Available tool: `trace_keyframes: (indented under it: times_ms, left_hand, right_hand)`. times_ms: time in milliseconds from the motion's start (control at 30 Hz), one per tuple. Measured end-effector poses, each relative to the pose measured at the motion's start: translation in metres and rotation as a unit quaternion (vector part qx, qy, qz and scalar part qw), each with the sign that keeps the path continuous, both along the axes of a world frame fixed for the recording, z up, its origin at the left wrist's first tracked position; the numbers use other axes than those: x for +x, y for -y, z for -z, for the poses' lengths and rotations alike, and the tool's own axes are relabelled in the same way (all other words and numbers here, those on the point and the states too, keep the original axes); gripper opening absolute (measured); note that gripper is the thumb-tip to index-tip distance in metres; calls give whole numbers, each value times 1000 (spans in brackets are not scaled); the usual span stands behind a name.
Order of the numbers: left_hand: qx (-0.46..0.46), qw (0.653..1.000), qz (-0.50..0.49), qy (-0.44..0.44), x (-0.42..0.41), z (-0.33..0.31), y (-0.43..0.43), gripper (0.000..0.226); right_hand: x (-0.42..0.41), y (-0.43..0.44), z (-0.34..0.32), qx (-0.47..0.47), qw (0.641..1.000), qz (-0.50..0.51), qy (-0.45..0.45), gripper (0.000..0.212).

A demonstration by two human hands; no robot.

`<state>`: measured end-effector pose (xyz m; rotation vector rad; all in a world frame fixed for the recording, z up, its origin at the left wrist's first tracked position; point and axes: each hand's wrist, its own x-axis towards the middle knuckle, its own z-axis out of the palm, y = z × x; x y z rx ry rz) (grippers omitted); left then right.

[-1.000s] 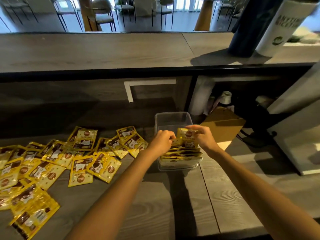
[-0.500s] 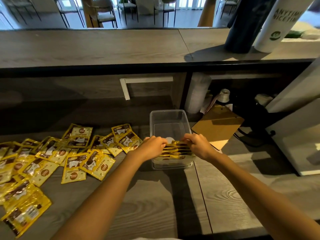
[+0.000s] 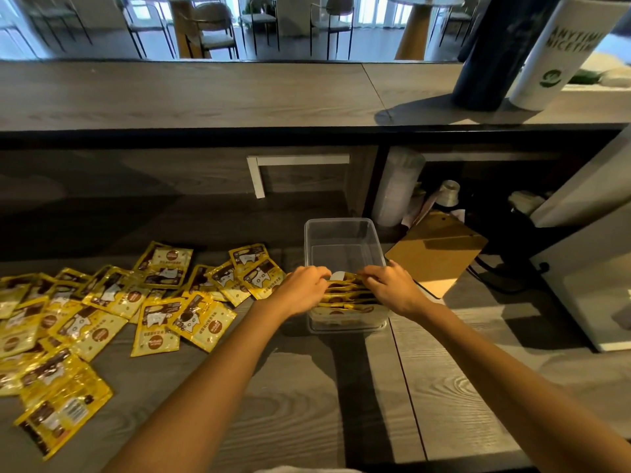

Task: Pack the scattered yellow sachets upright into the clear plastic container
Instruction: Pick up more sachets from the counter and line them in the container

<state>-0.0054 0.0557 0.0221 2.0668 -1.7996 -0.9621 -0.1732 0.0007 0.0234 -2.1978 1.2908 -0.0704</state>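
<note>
Fingers (image 3: 316, 275) of both hands clamp sachets (image 3: 345, 295) near "ANYTIME" cup (image 3: 560, 52).

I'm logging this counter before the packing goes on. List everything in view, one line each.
loose sachets: too many and too overlapped to count, yellow, flat on the lower counter, left of the container
packed sachets: several, yellow, on edge in the container's near end
clear plastic container: one, clear, centre of the lower counter, far part unfilled
clipboard: one, brown, right of the container
white tumbler: one, white with green print, upper counter, right
dark cylinder: one, dark blue, beside the tumbler
chairs: several, beyond the counter
left hand: grip on the packed sachets
right hand: grip on the packed sachets
</note>
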Motion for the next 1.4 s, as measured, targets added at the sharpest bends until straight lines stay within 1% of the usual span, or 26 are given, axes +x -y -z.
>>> trace_keyframes:
  times_ms: [200, 400, 500, 767, 833, 900, 967, 1033, 1100, 1167, 1200, 1300, 1333, 1400]
  left_hand:
    - [8, 1000, 27, 8, 0, 2, -3, 35]
    - [2, 999, 47, 19, -1, 1, -8, 35]
    - [2, 999, 49, 13, 0, 2, -8, 34]
    - [-15, 1000, 17, 9, 5, -1, -3, 39]
    - [-23, 1000, -3, 11, 9, -3, -3, 39]
    - [-50, 997, -51, 20, 15, -7, -5, 39]
    - [-85, 987, -128, 39, 27, -10, -10, 38]
    - [-104, 969, -213, 65, 44, -7, -22, 37]
    - [-74, 953, -277, 94, 64, 5, -39, 36]
    - [-12, 945, -303, 119, 81, 24, -59, 37]
    - [18, 944, -304, 129, 89, 35, -69, 39]
    - [83, 946, -277, 146, 102, 64, -95, 51]
    - [99, 950, -259, 146, 104, 71, -102, 57]
    - [122, 955, -224, 149, 103, 80, -114, 67]
  right_hand:
    - [3, -6, -3, -1, 1000, -18, -8, 33]
    - [2, -17, -6, -16, 998, -22, -52, 33]
    - [3, -18, -4, -15, 998, -16, -56, 33]
    - [9, -15, -10, -34, 998, 11, -52, 31]
    - [15, -11, -11, -68, 996, 7, -50, 29]
    - [28, -10, -11, -111, 993, -4, -39, 29]
    - [49, -16, -11, -157, 987, -29, -11, 32]
    - [76, -28, -10, -178, 981, -72, 23, 36]
    - [103, -42, -2, -161, 979, -123, 32, 36]
    - [126, -54, 12, -116, 979, -165, 11, 41]
    - [135, -58, 22, -90, 978, -186, -13, 46]
    - [153, -66, 52, -40, 962, -245, -113, 63]
    - [156, -67, 59, -28, 959, -247, -134, 67]
    - [158, -66, 68, 7, 963, -219, -158, 70]
